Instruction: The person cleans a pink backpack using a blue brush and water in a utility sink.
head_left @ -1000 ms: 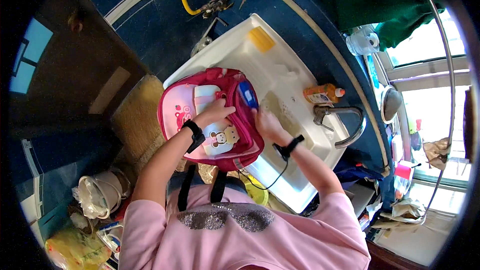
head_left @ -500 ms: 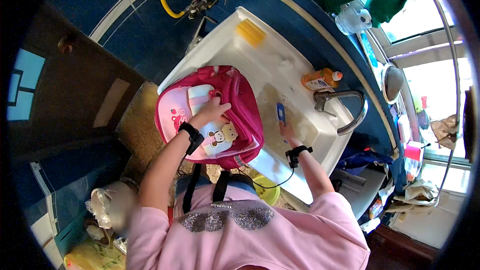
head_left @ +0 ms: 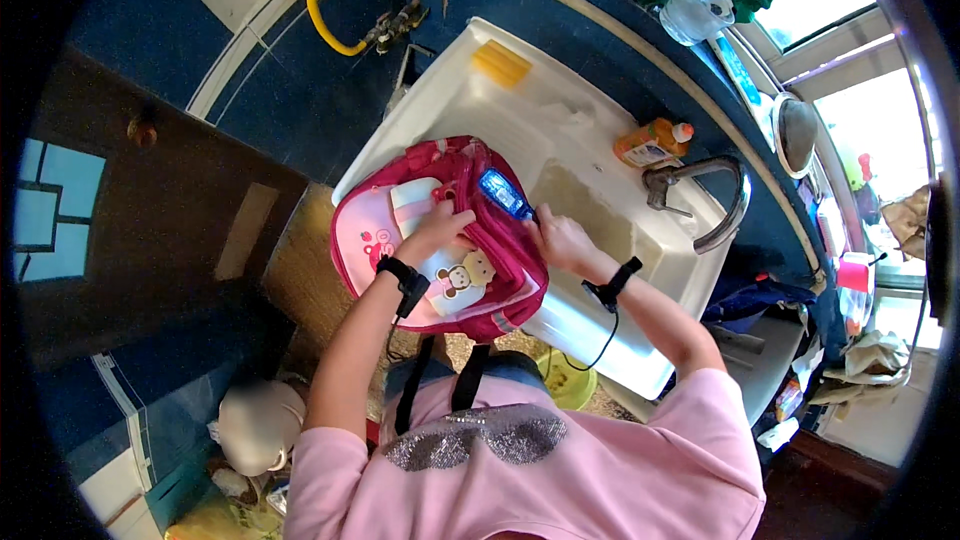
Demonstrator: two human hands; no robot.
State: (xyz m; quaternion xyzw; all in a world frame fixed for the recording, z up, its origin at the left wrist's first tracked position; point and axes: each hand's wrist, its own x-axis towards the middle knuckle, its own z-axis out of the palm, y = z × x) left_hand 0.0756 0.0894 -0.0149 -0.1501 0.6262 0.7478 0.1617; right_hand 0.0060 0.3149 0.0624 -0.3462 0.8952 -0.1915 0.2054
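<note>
A pink and magenta school backpack (head_left: 362,220) with cartoon figures on its front leans over the near left part of the white sink (head_left: 560,105). My left hand (head_left: 440,232) is closed on the backpack's upper front, by the white flap; its fingertips are partly hidden. In my right hand (head_left: 565,243) is the handle of a blue scrub brush (head_left: 506,194). The brush's head lies against the magenta side of the backpack, apparently touching it. Shallow cloudy water (head_left: 585,202) sits in the sink basin beside the right hand.
A yellow sponge (head_left: 501,64) rests at the sink's far corner. An orange bottle (head_left: 650,144) stands on the right rim near the curved metal faucet (head_left: 740,205). A yellow hose (head_left: 322,15) hangs from a wall tap, and a yellow-green basin (head_left: 570,380) is below the sink.
My right hand has lifted the brush out of the sink basin and brought it left onto the backpack's side. My left hand keeps its hold on the backpack. The whole view has shifted slightly.
</note>
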